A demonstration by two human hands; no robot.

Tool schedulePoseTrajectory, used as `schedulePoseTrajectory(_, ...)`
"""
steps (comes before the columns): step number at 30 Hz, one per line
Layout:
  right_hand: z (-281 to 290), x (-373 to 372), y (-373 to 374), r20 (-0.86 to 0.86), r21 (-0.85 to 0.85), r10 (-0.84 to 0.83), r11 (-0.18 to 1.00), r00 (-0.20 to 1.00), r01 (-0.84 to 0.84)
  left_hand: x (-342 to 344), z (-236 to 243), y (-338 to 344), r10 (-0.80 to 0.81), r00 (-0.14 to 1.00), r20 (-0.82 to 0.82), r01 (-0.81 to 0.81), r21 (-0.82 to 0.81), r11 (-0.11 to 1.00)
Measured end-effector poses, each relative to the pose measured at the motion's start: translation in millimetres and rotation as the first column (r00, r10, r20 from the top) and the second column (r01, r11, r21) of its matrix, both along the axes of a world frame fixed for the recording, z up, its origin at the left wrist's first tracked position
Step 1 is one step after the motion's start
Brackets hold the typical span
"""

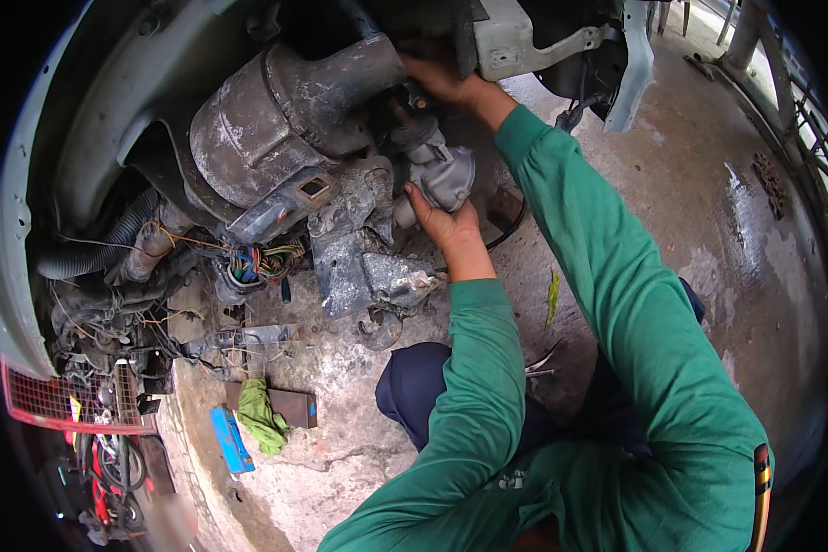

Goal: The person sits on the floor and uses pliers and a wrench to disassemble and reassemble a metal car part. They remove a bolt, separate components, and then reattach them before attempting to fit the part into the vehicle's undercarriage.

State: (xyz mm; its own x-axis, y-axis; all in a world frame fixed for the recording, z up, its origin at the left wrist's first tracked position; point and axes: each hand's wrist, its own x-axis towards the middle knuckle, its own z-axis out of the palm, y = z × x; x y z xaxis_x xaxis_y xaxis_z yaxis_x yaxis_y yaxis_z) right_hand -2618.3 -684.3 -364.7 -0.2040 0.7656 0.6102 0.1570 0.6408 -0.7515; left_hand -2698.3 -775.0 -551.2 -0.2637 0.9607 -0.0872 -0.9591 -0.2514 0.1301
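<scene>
A grey cast-metal housing (443,175) with a rounded body hangs beneath the vehicle's front. My left hand (453,232) is closed round its lower side, thumb on the near face and the other fingers hidden behind it. Higher up, my right hand (442,78) reaches in beside the pipe end of a large dirty grey canister (248,129). Its fingers are hidden in shadow, so what they touch does not show. Between the canister and the housing is a corroded metal bracket (345,276).
Bundled coloured wires (267,264) and a black corrugated hose (101,248) lie at left. On the concrete floor are a blue box (231,440), a green cloth (262,419) and pliers (545,361). A pale metal bracket (524,51) juts out beside my right wrist.
</scene>
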Motion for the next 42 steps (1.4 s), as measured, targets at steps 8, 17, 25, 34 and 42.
schedulePoseTrajectory(8, -2, -4, 4, -0.048, -0.030, 0.199, 0.979, 0.979, -0.201, 4, 8, -4, 0.001, 1.000, -0.002, -0.001, -0.050, 0.999)
schedulePoseTrajectory(17, -13, -3, -7, -0.091, -0.155, 0.127, 0.978, 0.988, -0.140, -1, 4, -2, 0.007, 1.000, -0.022, -0.008, -0.044, 0.999)
schedulePoseTrajectory(25, -7, 9, -44, -0.235, -0.047, 0.148, 0.986, 0.961, -0.163, 0, 4, -2, 0.020, 0.996, -0.082, -0.020, 0.004, 1.000)
schedulePoseTrajectory(34, -24, 12, -40, -0.286, -0.114, 0.090, 0.985, 0.954, -0.127, -2, 5, -5, 0.060, 0.996, -0.067, -0.064, -0.063, 0.996)
schedulePoseTrajectory(42, -15, 7, -44, -0.390, -0.043, 0.223, 0.965, 0.893, -0.260, -4, 8, -6, 0.027, 0.998, -0.052, -0.030, -0.062, 0.998)
